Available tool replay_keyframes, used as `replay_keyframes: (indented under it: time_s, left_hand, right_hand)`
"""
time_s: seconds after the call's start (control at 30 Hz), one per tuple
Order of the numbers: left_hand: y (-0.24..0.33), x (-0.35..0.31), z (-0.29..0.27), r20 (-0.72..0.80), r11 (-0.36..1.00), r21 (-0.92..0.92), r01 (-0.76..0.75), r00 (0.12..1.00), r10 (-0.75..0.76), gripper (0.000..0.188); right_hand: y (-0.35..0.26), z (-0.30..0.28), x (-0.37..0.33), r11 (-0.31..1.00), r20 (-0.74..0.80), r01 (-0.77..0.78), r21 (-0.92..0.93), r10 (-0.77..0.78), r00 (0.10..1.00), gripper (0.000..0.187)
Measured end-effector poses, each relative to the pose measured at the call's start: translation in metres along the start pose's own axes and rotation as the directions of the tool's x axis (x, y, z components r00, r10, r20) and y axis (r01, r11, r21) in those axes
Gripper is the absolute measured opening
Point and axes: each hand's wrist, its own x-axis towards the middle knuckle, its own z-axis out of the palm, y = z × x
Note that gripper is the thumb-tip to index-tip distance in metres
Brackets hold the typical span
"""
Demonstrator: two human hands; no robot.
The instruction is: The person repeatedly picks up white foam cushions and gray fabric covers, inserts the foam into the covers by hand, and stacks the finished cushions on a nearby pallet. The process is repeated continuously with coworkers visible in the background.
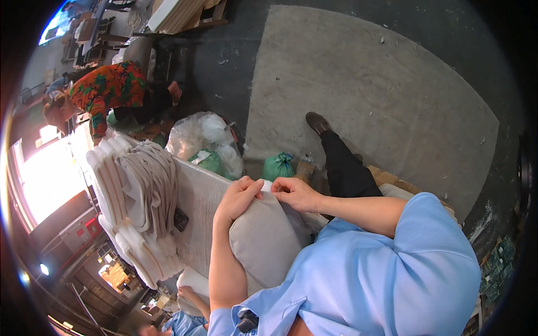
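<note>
Both hands are working close together at the upper end of a grey fabric cushion [263, 243], which is lying between the person's blue shirt [381, 269] and the counter's [200, 193] nearest edge. The left hand [240, 197] is gripping its rim, and the right hand [295, 194] is pinching the cover beside a patch of white padding [267, 186]. Toward the counter's far end, folded grey covers [150, 185] are lying against stacked white pads [109, 168]; a green bag [278, 166] is sitting beyond the hands.
</note>
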Motion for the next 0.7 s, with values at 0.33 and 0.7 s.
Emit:
replay_keyframes:
  time_s: [0.33, 0.7]
  left_hand:
    - [0.004, 0.019, 0.014, -0.058, 0.996, 0.074, -0.049, 0.997, 0.054, 0.035]
    - [0.017, 0.048, 0.002, 0.200, 0.985, 0.161, -0.059, 0.979, 0.026, 0.020]
  right_hand:
    - [-0.001, 0.003, 0.010, 0.970, -0.146, -0.065, 0.236, 0.101, 0.984, 0.008]
    - [-0.003, -0.007, -0.032, 0.933, -0.057, -0.259, 0.249, 0.281, 0.958, 0.013]
